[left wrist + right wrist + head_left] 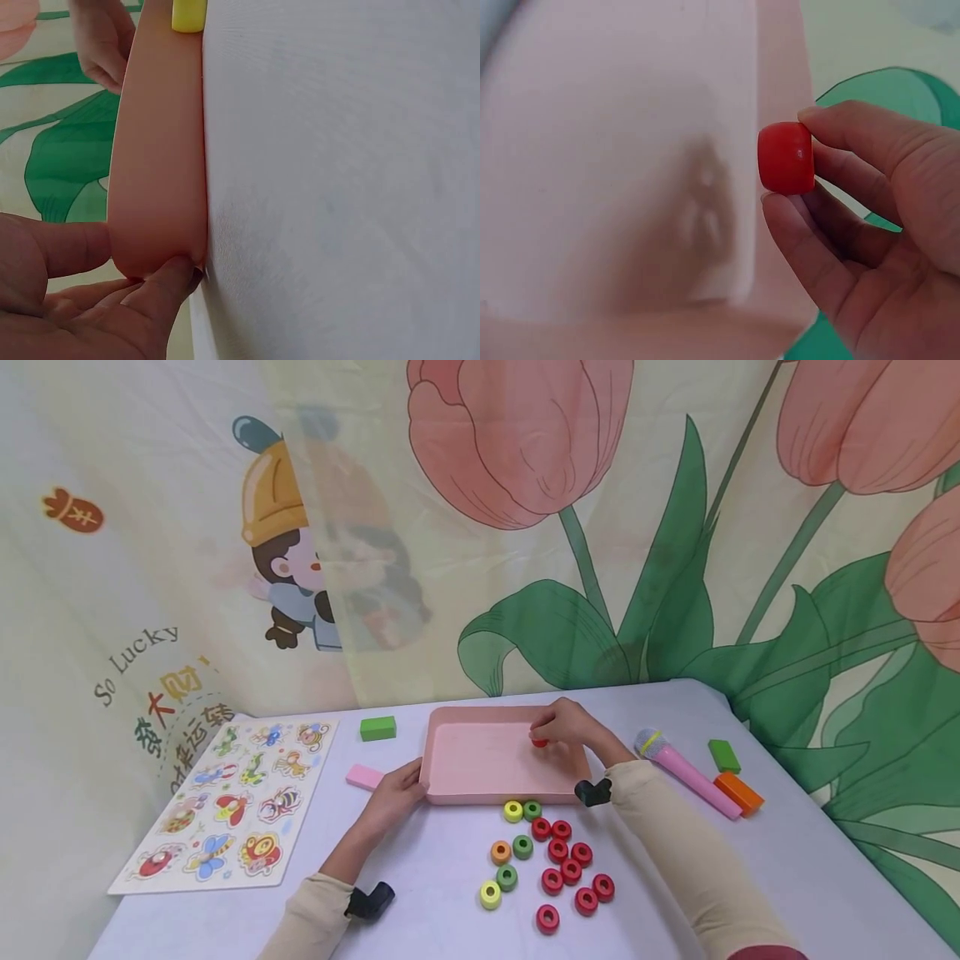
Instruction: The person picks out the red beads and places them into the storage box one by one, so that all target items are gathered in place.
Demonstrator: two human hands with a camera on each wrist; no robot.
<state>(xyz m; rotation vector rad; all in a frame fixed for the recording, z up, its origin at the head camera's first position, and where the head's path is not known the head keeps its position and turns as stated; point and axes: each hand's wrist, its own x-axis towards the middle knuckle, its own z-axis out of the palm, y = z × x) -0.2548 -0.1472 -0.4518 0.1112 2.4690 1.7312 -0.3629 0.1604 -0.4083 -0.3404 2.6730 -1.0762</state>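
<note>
A red bead is pinched between the thumb and fingertips of my right hand. That hand is over the right part of a shallow pink tray, and its shadow falls on the tray floor in the right wrist view. My left hand holds the tray at its near left corner; in the left wrist view the thumb lies on one side of the wall and the fingers on the other. Just in front of the tray are red beads, green beads, yellow beads and an orange bead.
An insect picture board lies at the left. Beside the tray's left side are a green block and a pink block. To the right lie a pink toy microphone, another green block and an orange block.
</note>
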